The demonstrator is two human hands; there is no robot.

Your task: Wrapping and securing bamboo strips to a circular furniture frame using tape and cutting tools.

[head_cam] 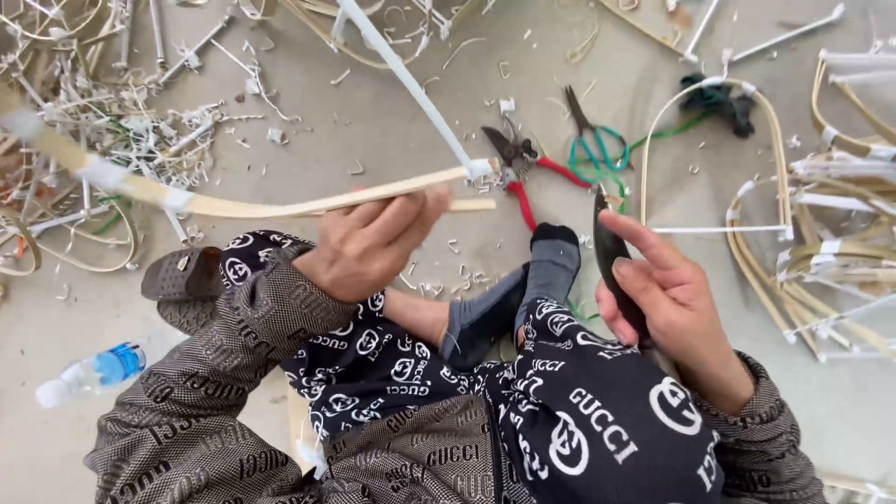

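Note:
My left hand [366,245] grips a long curved bamboo strip [280,202] that runs from the far left to the middle of the view, with white tape wraps and a white rod [411,84] joined at its right end. My right hand [667,294] holds a dark curved knife [609,252], blade pointing up, a little right of the strip's end. I sit on the floor with one grey-socked foot [551,266] between my hands and patterned black trousers below.
Red-handled cutters [523,173] and green-handled scissors [595,145] lie on the floor past the strip. Taped bamboo frames [821,233] pile at the right, scraps and rods [121,121] at the left. A brown sandal [182,273] and a water bottle [93,371] lie at lower left.

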